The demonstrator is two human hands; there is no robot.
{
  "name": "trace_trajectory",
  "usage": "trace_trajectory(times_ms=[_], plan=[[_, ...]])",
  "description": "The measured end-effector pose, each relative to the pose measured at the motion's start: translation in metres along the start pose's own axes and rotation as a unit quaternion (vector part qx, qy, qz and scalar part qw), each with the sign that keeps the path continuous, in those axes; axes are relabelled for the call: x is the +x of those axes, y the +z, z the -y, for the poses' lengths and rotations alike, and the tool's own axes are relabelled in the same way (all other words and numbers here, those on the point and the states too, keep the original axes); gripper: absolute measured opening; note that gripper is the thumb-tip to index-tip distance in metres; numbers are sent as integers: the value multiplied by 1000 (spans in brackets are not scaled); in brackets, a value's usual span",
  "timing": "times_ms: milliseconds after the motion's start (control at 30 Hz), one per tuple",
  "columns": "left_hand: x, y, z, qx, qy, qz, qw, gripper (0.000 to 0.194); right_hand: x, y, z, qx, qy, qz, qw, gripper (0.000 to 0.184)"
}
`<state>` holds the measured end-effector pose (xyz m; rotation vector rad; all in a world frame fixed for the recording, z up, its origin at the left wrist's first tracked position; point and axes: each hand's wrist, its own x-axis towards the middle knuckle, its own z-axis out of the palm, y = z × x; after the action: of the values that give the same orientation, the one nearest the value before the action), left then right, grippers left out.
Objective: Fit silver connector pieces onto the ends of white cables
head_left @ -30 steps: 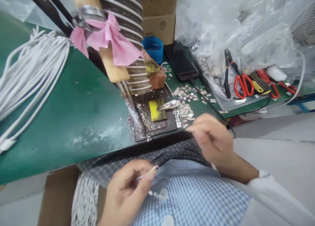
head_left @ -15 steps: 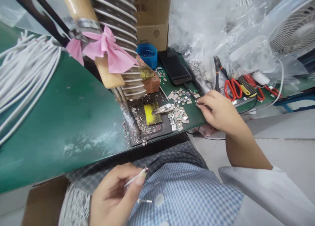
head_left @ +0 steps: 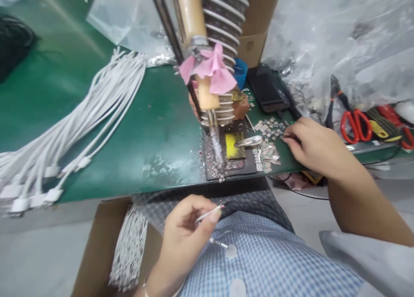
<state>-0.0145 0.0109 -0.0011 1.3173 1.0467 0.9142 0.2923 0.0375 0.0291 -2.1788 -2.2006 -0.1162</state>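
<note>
My left hand point(head_left: 189, 232) is closed in a pinch on a white cable point(head_left: 207, 214), whose end shows short coloured wires past the thumb. A metal-tipped plug point(head_left: 220, 243) hangs below that hand, in front of the checked apron. Over the bench, my right hand point(head_left: 318, 147) pinches with thumb and forefinger at the edge of a pile of small metal connectors point(head_left: 267, 154); what lies between its fingertips is too small to name. Left of the pile, a wooden-handled soldering iron point(head_left: 216, 144) with a pink cloth tie points down over a dark, crumb-covered plate point(head_left: 247, 170).
A yellow sponge point(head_left: 230, 147) lies on the plate with a whitish metal tool point(head_left: 249, 141) across it. Behind are a phone point(head_left: 268, 92) and a blue cup point(head_left: 239, 73). Red-handled scissors point(head_left: 355, 125) lie right. White cables point(head_left: 106, 103) cover the bench's left; a carton point(head_left: 93, 245) stands below.
The view has swung left, bringing more of the cable bundle and the carton into sight. Both hands keep about the same poses, the right one still at the connector pile.
</note>
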Motion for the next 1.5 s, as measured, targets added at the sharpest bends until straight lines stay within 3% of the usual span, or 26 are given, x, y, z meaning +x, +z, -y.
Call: trace_trajectory(times_ms=[233, 400, 467, 567, 667, 800, 1000, 1267, 1367, 1500], plan=[[-4, -1, 1, -58, -41, 2, 997, 9, -1, 7, -8, 31, -12, -18, 999, 11], [-2, 2, -2, -94, -48, 16, 994, 9, -23, -7, 15, 151, -26, -117, 981, 5], [-1, 4, -3, -112, -41, 28, 992, 11, -35, -11, 37, 252, -63, -123, 958, 9], [1, 5, -4, -123, -19, 50, 991, 14, -46, -7, 74, 425, -181, -47, 886, 21], [0, 5, -4, -105, -4, 59, 993, 15, -49, 7, 103, 541, -161, -57, 823, 19], [-2, 6, -2, -67, 1, 54, 996, 14, -49, 20, 120, 588, -98, -97, 797, 10], [-4, 9, 2, -25, 31, 43, 998, 14, -52, 26, 123, 635, -58, -47, 769, 12], [-3, 9, 5, -29, 54, 45, 997, 14, -53, 27, 124, 633, -68, -55, 769, 10], [-1, 10, 0, -37, 36, 26, 998, 15, -50, 24, 117, 601, -85, -112, 787, 13], [6, 11, -6, -70, 4, 16, 997, 16, -47, 17, 111, 526, -156, -179, 817, 21]])
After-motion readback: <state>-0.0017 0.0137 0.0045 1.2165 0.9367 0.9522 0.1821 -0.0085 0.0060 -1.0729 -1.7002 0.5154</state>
